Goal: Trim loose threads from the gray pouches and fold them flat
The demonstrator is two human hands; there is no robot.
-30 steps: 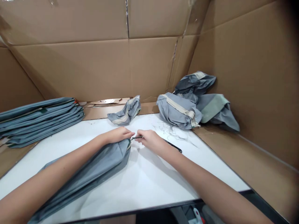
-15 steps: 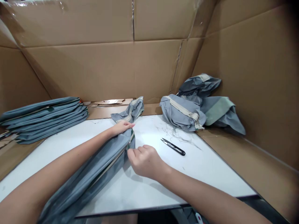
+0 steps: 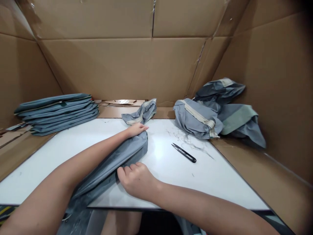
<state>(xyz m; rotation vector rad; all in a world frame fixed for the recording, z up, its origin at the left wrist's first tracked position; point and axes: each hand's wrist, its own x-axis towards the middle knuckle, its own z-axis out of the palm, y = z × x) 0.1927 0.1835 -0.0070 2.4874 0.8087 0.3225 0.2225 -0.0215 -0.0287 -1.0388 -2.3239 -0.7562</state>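
Head view: left hand [image 3: 138, 129] and right hand [image 3: 137, 179] tight on grey cloth [image 3: 122, 156] amid snips [image 3: 182, 150], folded stack [image 3: 60, 114], crumpled bundles [image 3: 195, 119].

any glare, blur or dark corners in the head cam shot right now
Head view: soft glare on the white tabletop, left of the black thread snips; the gray-blue fabric looks smeared at its lower end; the picture's upper right corner fades to black.

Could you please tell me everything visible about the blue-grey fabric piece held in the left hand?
The long, folded, blue-grey fabric piece looks soft and creased lengthwise. It slants over the white tabletop and beyond its front edge. The left hand grips the far end; the closed right hand meets the lower edge. The left forearm partly hides it.
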